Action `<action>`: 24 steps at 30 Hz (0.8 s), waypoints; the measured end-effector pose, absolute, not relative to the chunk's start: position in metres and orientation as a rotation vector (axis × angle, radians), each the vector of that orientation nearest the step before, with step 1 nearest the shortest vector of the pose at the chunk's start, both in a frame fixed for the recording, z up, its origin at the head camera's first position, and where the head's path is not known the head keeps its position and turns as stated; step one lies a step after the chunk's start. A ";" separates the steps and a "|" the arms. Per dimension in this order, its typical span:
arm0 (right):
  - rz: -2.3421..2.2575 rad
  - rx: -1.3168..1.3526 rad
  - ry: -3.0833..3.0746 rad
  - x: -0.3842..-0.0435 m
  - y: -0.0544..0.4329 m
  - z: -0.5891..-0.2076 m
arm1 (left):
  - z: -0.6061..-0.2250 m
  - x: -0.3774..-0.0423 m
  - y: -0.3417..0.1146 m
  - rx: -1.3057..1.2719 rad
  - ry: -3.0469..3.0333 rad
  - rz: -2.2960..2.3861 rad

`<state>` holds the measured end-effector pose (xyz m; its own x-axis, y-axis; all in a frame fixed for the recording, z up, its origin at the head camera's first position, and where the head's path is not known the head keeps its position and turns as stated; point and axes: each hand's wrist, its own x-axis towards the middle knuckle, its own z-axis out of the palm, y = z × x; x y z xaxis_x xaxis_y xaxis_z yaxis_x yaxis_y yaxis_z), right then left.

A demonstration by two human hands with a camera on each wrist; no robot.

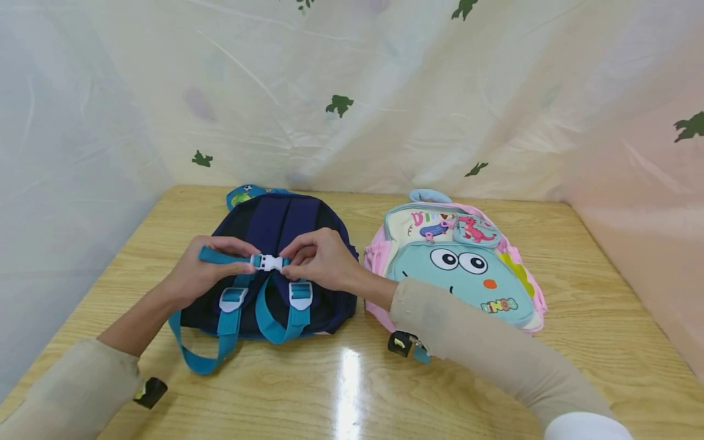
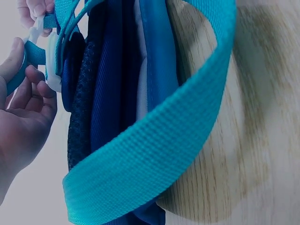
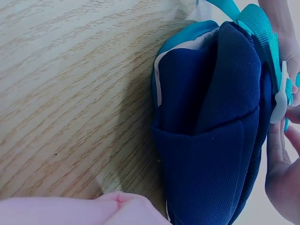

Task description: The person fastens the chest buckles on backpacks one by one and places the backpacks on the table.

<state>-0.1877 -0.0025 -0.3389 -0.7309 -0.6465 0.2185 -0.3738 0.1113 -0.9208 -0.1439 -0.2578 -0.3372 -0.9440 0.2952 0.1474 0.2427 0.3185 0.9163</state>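
White plastic buckle [image 1: 271,263] on teal woven strap [image 1: 219,256] was held over navy fabric backpack [image 1: 301,215], opposite ends pinched between thumb and fingers by left hand [image 1: 199,275] and right hand [image 1: 326,260]; judged light, stiff, best gripped at ends

Table [image 1: 264,397]: is spreading below the grip
Navy backpack [image 1: 272,226]: is lying straps-up under the grip
Pink-and-teal backpack [image 1: 462,281]: is lying face-up, right of the grip
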 end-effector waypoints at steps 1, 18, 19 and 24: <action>-1.664 -1.008 2.151 -0.188 -0.003 -0.339 | -0.338 -0.144 -0.258 0.516 2.513 1.736; -1.663 -1.021 2.144 -0.188 -0.005 -0.339 | -0.341 -0.147 -0.256 0.525 2.496 1.767; -1.665 -1.020 2.146 -0.188 -0.005 -0.339 | -0.340 -0.147 -0.256 0.521 2.500 1.765; -1.659 -0.989 2.147 -0.188 -0.005 -0.340 | -0.342 -0.148 -0.256 0.513 2.514 1.736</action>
